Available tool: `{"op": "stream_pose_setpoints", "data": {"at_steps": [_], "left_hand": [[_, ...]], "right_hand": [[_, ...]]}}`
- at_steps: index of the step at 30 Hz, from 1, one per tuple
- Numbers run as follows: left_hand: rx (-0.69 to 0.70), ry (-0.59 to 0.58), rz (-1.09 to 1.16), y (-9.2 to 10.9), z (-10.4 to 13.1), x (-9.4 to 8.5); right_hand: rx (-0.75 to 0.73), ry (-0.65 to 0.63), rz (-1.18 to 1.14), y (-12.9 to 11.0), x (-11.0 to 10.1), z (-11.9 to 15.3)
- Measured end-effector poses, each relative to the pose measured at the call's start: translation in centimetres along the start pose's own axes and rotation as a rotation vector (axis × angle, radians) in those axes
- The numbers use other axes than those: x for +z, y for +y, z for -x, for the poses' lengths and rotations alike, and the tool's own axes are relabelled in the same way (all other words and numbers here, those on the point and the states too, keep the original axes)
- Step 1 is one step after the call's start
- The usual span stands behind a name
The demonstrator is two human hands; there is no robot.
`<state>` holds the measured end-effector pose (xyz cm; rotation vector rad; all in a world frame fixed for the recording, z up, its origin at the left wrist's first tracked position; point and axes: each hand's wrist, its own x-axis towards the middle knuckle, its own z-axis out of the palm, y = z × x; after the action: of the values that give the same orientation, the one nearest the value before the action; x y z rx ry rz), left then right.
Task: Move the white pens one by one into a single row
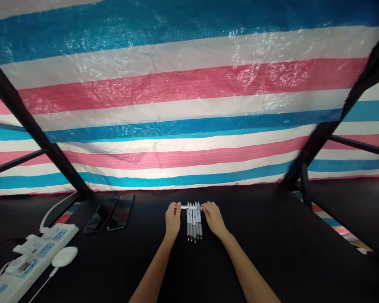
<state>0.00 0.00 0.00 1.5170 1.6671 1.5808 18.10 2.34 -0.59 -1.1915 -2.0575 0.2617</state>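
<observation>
Pens: a row of grey-and-white pens [194, 223] lies side by side on the black tabletop [271, 252], tips pointing near, in the middle of the scene just in front of the striped tarp [189, 105].
Crossing pen: one more pen [189, 207] lies crosswise over the far ends of the row, held at both ends.
Left hand: left hand [172, 219] rests just left of the row, its fingers pinching the left end of the crossing pen.
Right hand: right hand [213, 218] sits just right of the row, fingers curled and pinching the right end of the same pen.
Risk, rolling: the pens are round and loose; a sideways nudge from either hand could likely scatter the row or send one rolling across the tabletop.
Risk, grip: the crosswise pen is held only at its ends, so a slip of one pinch may drop it onto the row and knock it askew.
Left side: two dark phones [110, 213] lie well apart to the left; nearer, a white power strip [34, 256] and a round white puck [65, 256] with trailing cables.
Frame: black struts [34, 130] slant up on both sides.
</observation>
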Motion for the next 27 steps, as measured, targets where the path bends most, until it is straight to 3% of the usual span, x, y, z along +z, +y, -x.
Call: {"op": "stream_pose_setpoints", "data": {"at_steps": [5, 15, 19, 27], "left_hand": [[-0.091, 0.031, 0.011, -0.71, -0.21, 0.09], [-0.095, 0.039, 0.03, -0.24, -0.12, -0.12], [-0.098, 0.03, 0.044, 0.07, -0.11, -0.27], [-0.171, 0.042, 0.097, -0.17, -0.15, -0.82]], "right_hand": [[-0.034, 0.011, -0.058, -0.33, -0.3, 0.11], [0.051, 0.053, 0.094, -0.61, -0.19, 0.33], [0.053, 0.027, 0.031, -0.53, -0.26, 0.4], [0.242, 0.057, -0.118, -0.1, -0.43, 0.41]]}}
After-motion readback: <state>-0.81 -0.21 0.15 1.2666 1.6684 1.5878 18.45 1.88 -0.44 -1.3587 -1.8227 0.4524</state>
